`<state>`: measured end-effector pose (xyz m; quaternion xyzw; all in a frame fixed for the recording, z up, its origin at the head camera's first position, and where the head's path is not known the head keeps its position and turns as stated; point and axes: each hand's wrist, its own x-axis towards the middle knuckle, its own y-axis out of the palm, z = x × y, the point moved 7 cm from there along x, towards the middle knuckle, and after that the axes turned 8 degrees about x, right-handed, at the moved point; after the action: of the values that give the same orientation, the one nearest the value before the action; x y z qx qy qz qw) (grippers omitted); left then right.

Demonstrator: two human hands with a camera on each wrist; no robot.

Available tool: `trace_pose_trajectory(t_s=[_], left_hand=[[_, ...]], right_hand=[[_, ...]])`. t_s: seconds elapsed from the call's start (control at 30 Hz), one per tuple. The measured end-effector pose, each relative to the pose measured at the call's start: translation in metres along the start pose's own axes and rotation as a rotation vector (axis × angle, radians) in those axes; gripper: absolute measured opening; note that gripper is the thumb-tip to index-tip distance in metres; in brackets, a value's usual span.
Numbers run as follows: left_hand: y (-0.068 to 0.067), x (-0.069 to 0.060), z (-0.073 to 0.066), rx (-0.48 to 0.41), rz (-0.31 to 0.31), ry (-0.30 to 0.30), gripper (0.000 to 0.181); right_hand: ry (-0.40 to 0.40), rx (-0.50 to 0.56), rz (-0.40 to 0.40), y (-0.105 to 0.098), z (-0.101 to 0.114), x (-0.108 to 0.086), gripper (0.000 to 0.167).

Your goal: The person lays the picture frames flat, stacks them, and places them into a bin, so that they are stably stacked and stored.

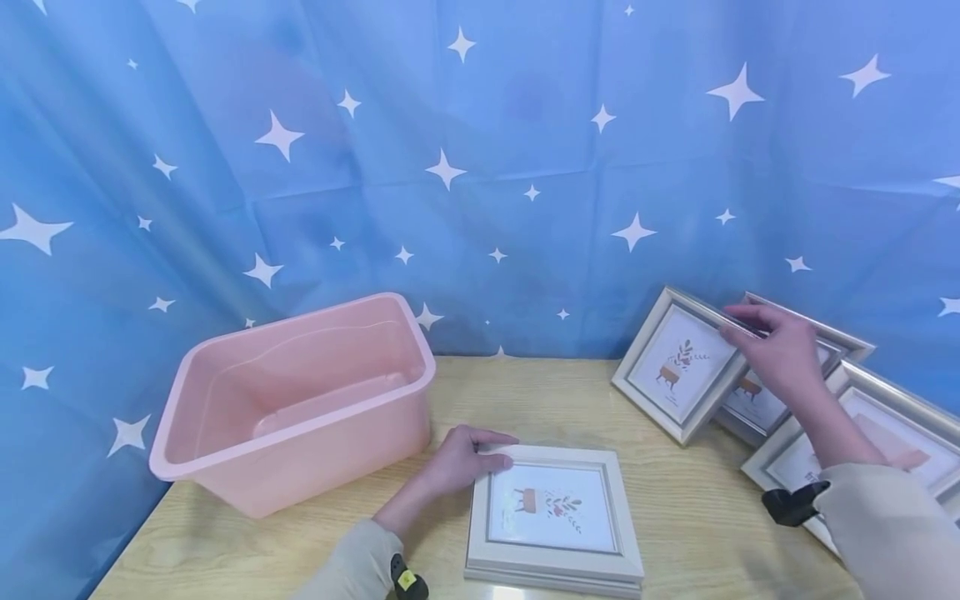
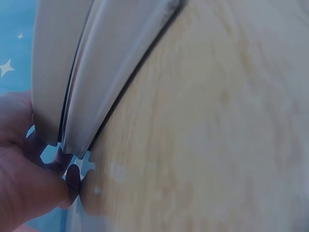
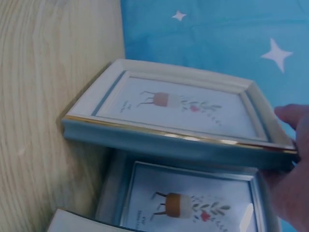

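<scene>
My left hand (image 1: 459, 460) is at the far left corner of a stack of white picture frames (image 1: 551, 554). Its thumb lies over the top frame's rim and its fingers curl by the far edge; the left wrist view shows two layered frame edges (image 2: 91, 72) beside the fingers. My right hand (image 1: 783, 350) grips the upper corner of a tilted picture frame (image 1: 682, 362) holding a plant-pot print. Behind that one stands a second silvery frame (image 1: 855, 337), partly hidden by the hand. A third frame (image 1: 926, 417) leans in front, partly covered by my right forearm.
A pink plastic bin (image 1: 322, 450), its inside bare, stands on the left of the wooden table (image 1: 525, 400). A blue curtain with white stars (image 1: 525, 275) hangs close behind the table.
</scene>
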<state>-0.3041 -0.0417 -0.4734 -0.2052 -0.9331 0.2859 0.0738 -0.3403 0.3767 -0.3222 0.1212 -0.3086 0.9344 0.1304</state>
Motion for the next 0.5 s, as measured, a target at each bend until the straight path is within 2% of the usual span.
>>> trace_pose_trajectory(t_s=[0.13,0.37,0.5], left_hand=[[-0.0005,-0.0004,-0.0007,0.003,-0.005,0.002,0.027],[0.0000,-0.0003,-0.0013,0.019,-0.005,0.010,0.027],[-0.0003,-0.0001,-0.0011,0.017,-0.003,0.006,0.028]], right_hand=[[0.022,0.008,0.037,0.0056,-0.0069,-0.0003,0.054],[-0.035,-0.037,-0.010,0.0069,-0.0084,0.0006,0.043],[-0.038,-0.008,-0.007,0.0096,-0.0102,0.0019,0.044]])
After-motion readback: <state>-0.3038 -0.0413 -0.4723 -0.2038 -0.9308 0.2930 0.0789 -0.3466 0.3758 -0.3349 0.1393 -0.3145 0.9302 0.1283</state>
